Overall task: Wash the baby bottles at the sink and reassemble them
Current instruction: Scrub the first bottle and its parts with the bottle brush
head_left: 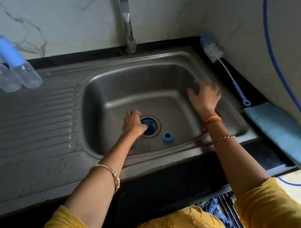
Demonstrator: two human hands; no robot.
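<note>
Steel basin front and centre, and both hands are down inside it. The left hand sits over the drain, fingers curled onto a blue ring that lies right on the strainer; it looks like a pinch on that piece, most of it hidden under the knuckles. A second blue collar lies loose on the sink floor, just beside the drain towards the near wall. The right hand is well apart from all that, fingers spread and holding nothing, blurred, up by the right wall of the basin.

Over on the left, two baby bottles with blue caps stand side by side at the back of the ribbed draining board, close together, clear bodies looking empty. The bottle brush leans along the dark desk edge to the right of the sink, handle trailing down toward a folded blue cloth. The tap shows no water running.

So my read: this is the small-parts stage, gathering the collars out of the basin. Whether they are washed already I cannot tell. Next move calls for a firm lift of the ring off the strainer, since wet plastic will slip, and the free right hand looks well placed for either the brush or the second collar.
</note>
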